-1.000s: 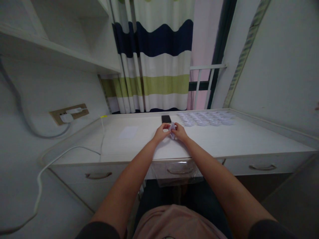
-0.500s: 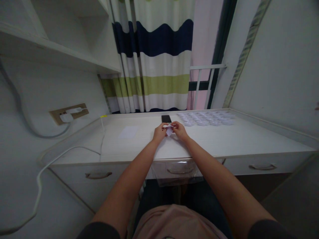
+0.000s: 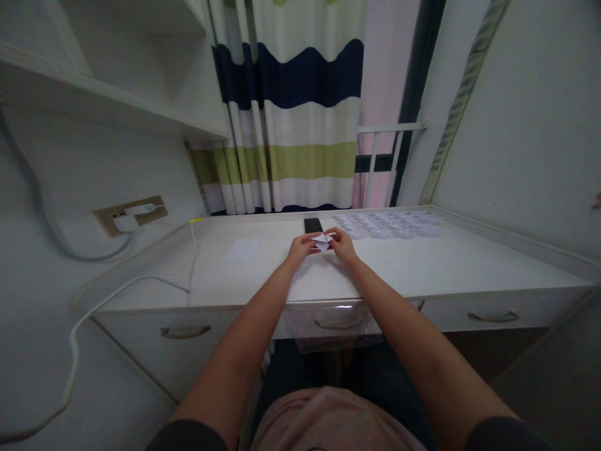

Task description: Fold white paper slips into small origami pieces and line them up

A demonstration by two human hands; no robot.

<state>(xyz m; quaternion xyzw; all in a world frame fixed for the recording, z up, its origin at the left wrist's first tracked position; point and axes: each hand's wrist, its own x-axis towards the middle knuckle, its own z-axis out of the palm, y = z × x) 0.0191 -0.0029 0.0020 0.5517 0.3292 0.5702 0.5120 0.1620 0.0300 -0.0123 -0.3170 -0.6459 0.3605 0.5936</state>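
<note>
A: Where are the hands, and what have they got?

B: Both are over the middle of the worktop (image 3: 282, 282), grasping one small piece of folded white paper (image 3: 323, 242) between them. The left hand (image 3: 297, 250) has its fingers at the paper's left side, the right hand (image 3: 345, 248) at its right.

A: How does the paper look?

B: Pointed and creased, with flaps spreading sideways and a tip toward the person — the finer folds are too small to make out.

A: Anything just beyond it?

B: A flat black object (image 3: 312, 225) lies right behind the hands, near the worktop's back edge. To its right sit rows of pale folded pieces (image 3: 389, 224), set close together; I can't count them.

A: And on the left?

B: A pale flat sheet (image 3: 241, 250), well apart from the left hand. Farther left, a white cable (image 3: 74, 351) runs off the worktop and down.

A: In front?

B: Clear plastic (image 3: 303, 338) hangs from the front edge — a drawer handle (image 3: 339, 324) shows through it. Behind the worktop hangs a striped curtain (image 3: 312, 122)
</note>
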